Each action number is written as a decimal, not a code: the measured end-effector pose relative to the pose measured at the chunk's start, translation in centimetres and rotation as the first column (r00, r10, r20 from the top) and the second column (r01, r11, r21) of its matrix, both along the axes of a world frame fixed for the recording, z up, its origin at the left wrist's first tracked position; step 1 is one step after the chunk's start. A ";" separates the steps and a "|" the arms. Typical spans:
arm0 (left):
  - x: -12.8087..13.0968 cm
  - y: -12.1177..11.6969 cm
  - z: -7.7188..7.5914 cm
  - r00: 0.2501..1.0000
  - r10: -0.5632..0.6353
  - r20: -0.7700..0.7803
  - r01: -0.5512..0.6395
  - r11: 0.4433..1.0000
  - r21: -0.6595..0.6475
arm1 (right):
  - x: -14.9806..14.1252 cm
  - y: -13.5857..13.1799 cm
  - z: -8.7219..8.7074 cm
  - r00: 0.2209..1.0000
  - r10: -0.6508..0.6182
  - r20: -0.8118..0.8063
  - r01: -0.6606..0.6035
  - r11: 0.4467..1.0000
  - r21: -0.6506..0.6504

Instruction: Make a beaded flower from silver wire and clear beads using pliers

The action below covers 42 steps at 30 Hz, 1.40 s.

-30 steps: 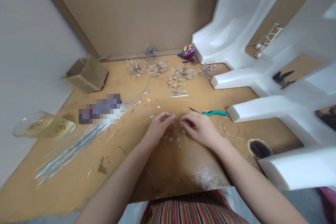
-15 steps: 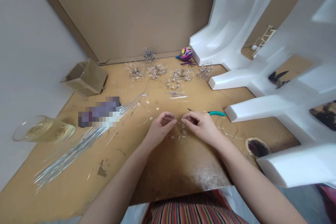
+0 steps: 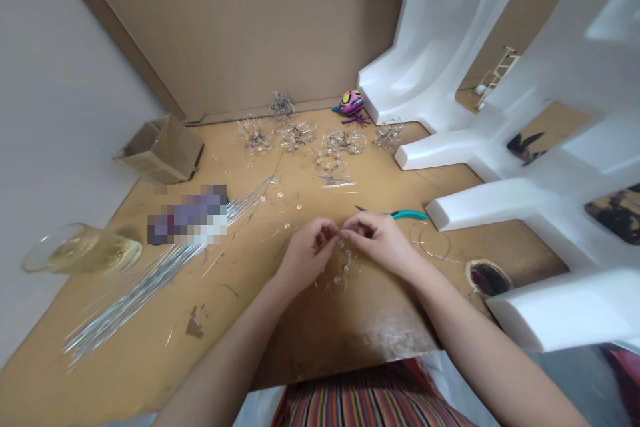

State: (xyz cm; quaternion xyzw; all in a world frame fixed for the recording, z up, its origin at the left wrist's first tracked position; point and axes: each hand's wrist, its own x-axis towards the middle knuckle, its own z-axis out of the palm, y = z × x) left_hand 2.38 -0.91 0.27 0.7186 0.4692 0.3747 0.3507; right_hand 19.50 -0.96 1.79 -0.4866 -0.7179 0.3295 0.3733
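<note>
My left hand (image 3: 314,248) and my right hand (image 3: 373,238) meet at the fingertips over the middle of the table. Both are closed in a pinch on a beaded wire piece (image 3: 342,269), whose thin loops and clear beads hang below the fingers. Just where each finger grips the wire is too small to make out. Beyond my right hand lie pliers (image 3: 409,215) with teal handles, partly hidden behind the knuckles. A loose curl of wire (image 3: 434,243) rests to the right of that hand. Several clear beads (image 3: 287,225) are scattered left of my left hand.
Several wire-and-bead clusters (image 3: 296,137) stand at the back. A bundle of straight wires (image 3: 135,300) lies left, near a glass of pale liquid (image 3: 95,250) and a cardboard box (image 3: 163,150). White moulded arms (image 3: 465,208) and a dark-filled cup (image 3: 487,278) border the right.
My hands have come together, so the fingertips now touch where there was a gap. The beaded wire piece has turned and hangs a little lower.
</note>
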 end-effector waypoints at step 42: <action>-1.0 0.1 0.1 0.977 0.070 0.203 -0.062 0.997 -0.049 | 0.1 0.4 -0.6 1.000 -0.025 -0.014 0.024 0.994 -0.105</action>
